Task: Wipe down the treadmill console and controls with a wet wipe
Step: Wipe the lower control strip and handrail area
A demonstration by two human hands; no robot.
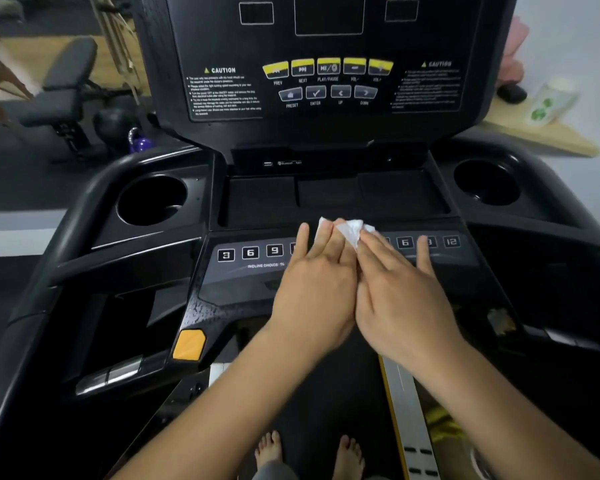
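Both my hands are down flat on the button strip [250, 252] of the treadmill [84, 209], side by side, inner edges touching. Left hand [312, 292]: fingers straight, not curled, tips at the strip's far edge, with the wet wipe [350, 230] partly under them. Right hand [402, 292]: fingers straight and spread, index finger lying on the wipe, the others across the number keys right of centre. Neither hand is clenched or grasping; both press with flat fingers.

The wipe is white and bunched, at the middle of the strip's far edge, showing between the two sets of fingertips. Keys 3, 6, 9 show on the strip left of the hands, 6 and 12 to their right.

Beyond the strip:
- a shallow tray [326, 199]
- a left cup holder [151, 199] and a right cup holder [485, 181]
- the upright console [326, 119] with yellow buttons [328, 66]

Below the strip's left end is an orange tab [189, 344]. On the near side of the strip are my two bare feet [269, 448]. Far right beyond the strip, a green-and-white pack [551, 102] stands on a wooden board [551, 140], blurred.
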